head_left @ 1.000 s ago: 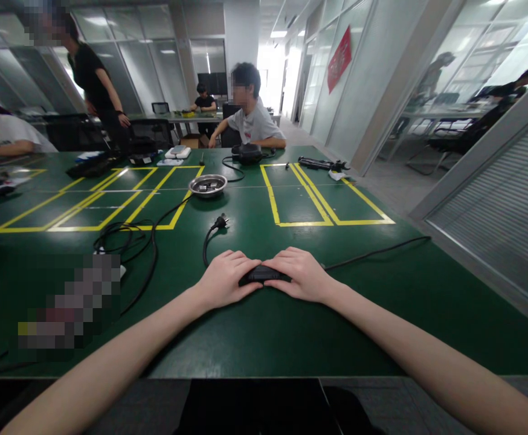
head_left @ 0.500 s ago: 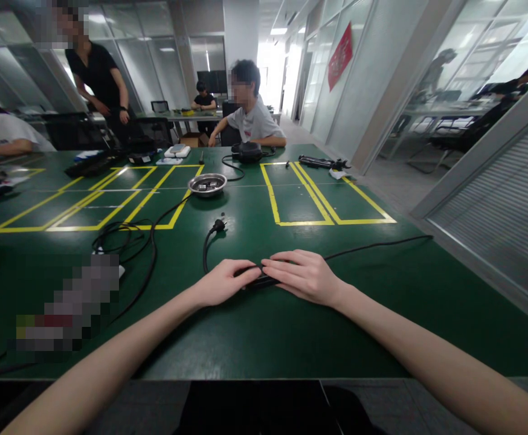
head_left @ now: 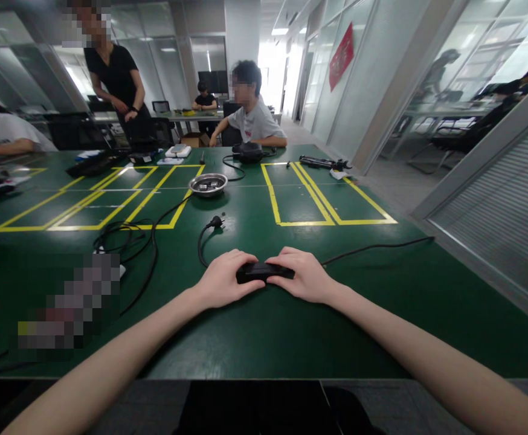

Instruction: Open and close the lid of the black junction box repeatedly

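A black power adapter lies lengthwise across the green table, gripped at both ends. My left hand closes around its left end, thumb along the near side and fingers over the far side. Around the right end my right hand is closed in the same way. A black cord curves from behind my left hand to a mains plug, which rests with its pins pointing right. From beyond my right hand a thin black cable runs to the table's right edge.
A metal bowl with small metal parts stands farther back. Yellow tape marks rectangles on the table. A coiled cable and a blurred-out object lie to the left. Co-workers sit and stand beyond the table.
Both hands have turned from covering the adapter to gripping its ends, with thumbs nearer me, so its body now shows. The plug has shifted slightly left. A standing person has moved right.
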Demonstrator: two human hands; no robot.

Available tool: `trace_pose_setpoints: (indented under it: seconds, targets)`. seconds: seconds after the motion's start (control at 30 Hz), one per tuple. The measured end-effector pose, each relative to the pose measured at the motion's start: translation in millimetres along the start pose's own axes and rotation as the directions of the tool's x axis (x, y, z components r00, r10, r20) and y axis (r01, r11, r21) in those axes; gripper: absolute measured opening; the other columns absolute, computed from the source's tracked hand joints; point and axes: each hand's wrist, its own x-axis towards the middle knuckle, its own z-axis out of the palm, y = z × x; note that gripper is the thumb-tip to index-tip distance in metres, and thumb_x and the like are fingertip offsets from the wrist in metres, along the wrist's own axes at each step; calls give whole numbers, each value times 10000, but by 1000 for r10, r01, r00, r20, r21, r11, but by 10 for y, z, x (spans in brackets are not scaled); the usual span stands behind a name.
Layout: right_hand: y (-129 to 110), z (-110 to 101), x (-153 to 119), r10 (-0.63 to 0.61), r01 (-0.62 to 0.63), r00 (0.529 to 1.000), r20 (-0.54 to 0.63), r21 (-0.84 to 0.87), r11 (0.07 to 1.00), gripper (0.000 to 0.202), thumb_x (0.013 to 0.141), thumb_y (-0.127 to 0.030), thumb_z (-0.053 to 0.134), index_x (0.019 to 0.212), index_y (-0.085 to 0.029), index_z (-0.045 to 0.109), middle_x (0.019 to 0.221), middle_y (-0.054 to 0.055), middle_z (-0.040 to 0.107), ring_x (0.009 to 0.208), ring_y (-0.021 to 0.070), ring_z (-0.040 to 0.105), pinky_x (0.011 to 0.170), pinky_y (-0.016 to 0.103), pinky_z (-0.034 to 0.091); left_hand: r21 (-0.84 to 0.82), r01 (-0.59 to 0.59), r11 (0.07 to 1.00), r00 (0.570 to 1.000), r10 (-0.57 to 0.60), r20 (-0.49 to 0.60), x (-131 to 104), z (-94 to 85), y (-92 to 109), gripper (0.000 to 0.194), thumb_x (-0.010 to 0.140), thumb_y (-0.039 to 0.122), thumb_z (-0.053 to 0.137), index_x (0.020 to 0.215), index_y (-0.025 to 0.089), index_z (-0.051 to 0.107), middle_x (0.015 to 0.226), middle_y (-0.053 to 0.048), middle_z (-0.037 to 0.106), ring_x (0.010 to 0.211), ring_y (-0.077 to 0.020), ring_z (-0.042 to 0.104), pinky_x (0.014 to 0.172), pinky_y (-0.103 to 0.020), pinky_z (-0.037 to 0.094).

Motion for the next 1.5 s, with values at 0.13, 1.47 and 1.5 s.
trace_pose_setpoints:
  seconds: [0.13,1.47,1.5]
  targets:
    - [-29,-8,-1,-21,21,1000,-17,24,999,295,917,-381,750,1125,-172,769,927,88,767,824,214,696,730,322,553,53,-28,998,1000,28,12,-5,35,-9,247,958,392,700,1093,185,715,981,-69,755,908,-231,679,846,-356,535]
    - [1139,-578,-111,366,-448,551,-750,104,888,556,872,-430,642,1346,-140,662,1272,174,714,1164,342,668,1040,527,522,-20,-132,991,989,130,-75,-31,63,-75,265,981,246,626,1238,226,688,1261,-90,732,1229,-267,624,1087,-490,462]
    - [1227,-620,-153,380,-476,506,-774,116,872,573,863,-444,640,1344,-133,663,1259,176,717,1142,341,672,1036,530,522,-29,-121,992,990,119,-73,-33,68,-81,296,982,236,617,1273,224,669,1261,-91,733,1218,-263,629,1079,-485,468]
